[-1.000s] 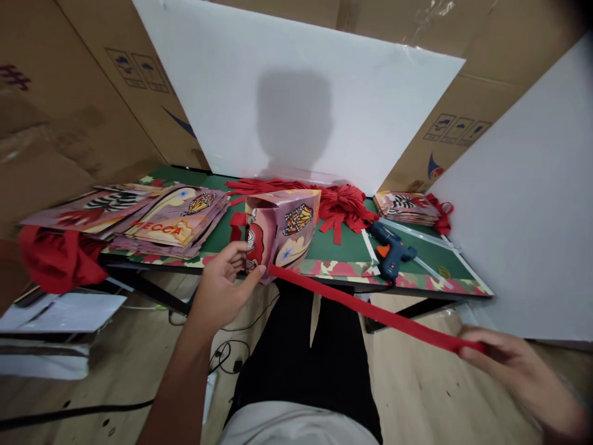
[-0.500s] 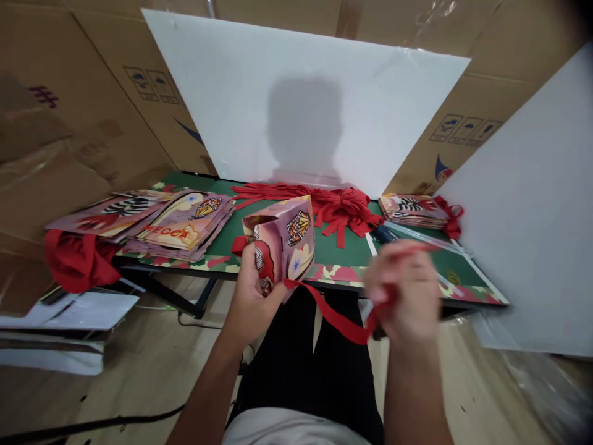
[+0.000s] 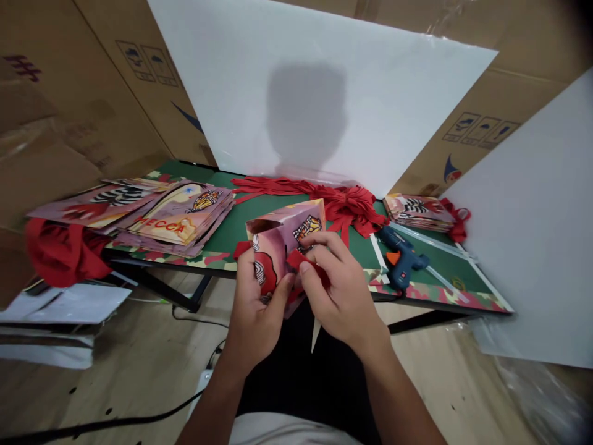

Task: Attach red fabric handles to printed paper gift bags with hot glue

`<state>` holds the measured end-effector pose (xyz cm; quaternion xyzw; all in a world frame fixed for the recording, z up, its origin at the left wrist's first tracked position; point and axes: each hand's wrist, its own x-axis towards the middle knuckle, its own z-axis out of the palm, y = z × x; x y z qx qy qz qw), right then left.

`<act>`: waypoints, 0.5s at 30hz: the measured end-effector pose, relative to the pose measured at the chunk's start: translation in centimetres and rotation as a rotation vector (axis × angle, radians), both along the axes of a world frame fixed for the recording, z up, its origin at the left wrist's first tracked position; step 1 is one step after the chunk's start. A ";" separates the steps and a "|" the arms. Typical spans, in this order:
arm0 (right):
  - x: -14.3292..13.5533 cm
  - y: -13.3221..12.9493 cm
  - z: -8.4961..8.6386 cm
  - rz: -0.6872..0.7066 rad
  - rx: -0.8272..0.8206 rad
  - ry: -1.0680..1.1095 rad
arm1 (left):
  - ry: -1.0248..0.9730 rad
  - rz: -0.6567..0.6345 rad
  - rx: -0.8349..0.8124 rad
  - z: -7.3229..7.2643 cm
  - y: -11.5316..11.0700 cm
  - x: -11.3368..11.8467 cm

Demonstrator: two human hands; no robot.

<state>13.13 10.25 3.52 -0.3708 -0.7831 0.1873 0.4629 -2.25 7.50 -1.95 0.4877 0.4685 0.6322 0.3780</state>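
Note:
A printed paper bag [image 3: 273, 241] with a butterfly and a face on it stands tilted in front of me, its opening showing at the top left. My left hand [image 3: 259, 303] grips its lower left side, thumb across the front. My right hand [image 3: 333, 287] pinches the end of a red ribbon [image 3: 299, 259] against the bag's front, near the left thumb. A bit of red ribbon also shows at the bag's left edge. The rest of the ribbon is mostly hidden by the right fingers.
Flat printed bags [image 3: 173, 216] are stacked at the left, more [image 3: 419, 211] at the right. Red ribbons [image 3: 349, 207] lie behind the held bag on the green table [image 3: 222, 179]. A blue glue gun [image 3: 403, 256] rests right, near clear sticks. A white board [image 3: 393, 93] stands behind.
My right hand has moved left to the bag, bringing the ribbon end to its front. The glue gun is now uncovered. The view has shifted slightly.

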 end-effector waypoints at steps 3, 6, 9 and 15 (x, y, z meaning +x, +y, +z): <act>-0.1 -0.2 0.1 -0.038 0.021 -0.033 | -0.005 0.004 -0.005 0.3 -0.1 0.2; -0.1 -0.4 0.3 -0.055 0.027 -0.076 | -0.024 0.008 0.008 0.4 -0.2 0.3; -0.2 -0.6 0.5 -0.061 0.043 -0.109 | -0.045 -0.006 0.006 0.4 -0.3 0.3; -0.5 -1.0 1.3 -0.102 0.074 -0.206 | 0.022 0.039 -0.013 0.9 -0.8 0.3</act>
